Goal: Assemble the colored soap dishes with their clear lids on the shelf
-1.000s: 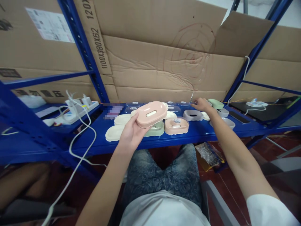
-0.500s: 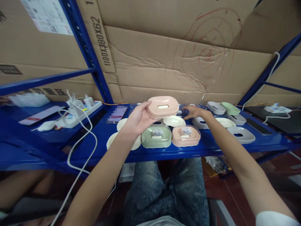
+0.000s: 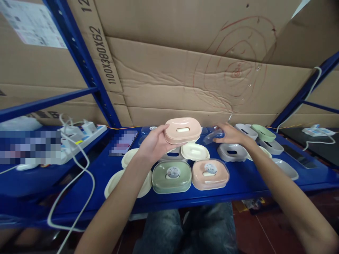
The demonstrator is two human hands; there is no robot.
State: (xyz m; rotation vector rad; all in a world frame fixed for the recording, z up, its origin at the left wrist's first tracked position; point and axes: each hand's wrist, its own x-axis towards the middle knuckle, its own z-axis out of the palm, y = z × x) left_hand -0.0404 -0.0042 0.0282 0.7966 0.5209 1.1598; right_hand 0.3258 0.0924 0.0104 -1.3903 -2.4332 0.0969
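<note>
My left hand (image 3: 155, 143) grips a pink oval soap dish (image 3: 183, 129) by its left side, above the blue shelf. Between the fingers of my right hand (image 3: 225, 134) is a clear plastic lid (image 3: 214, 135), tilted up from the shelf. Below the held dish lie a cream oval tray (image 3: 195, 151) and a grey dish, partly hidden. Nearer the front edge sit a green dish (image 3: 171, 181) and a pink dish (image 3: 212, 180), both under clear labelled lids. A grey dish (image 3: 232, 152) rests just below my right hand.
Cream pieces (image 3: 115, 183) lie beside my left forearm. Grey and green dishes (image 3: 263, 133) stand at the right. A power strip (image 3: 92, 135) with white cables is at the left, near a phone (image 3: 124, 143). Cardboard (image 3: 164, 77) backs the blue shelf (image 3: 87, 183).
My right hand has taken hold of a clear lid and lifted it slightly. My left hand still holds the pink dish. The view has shifted, so the shelf items appear lower and larger.
</note>
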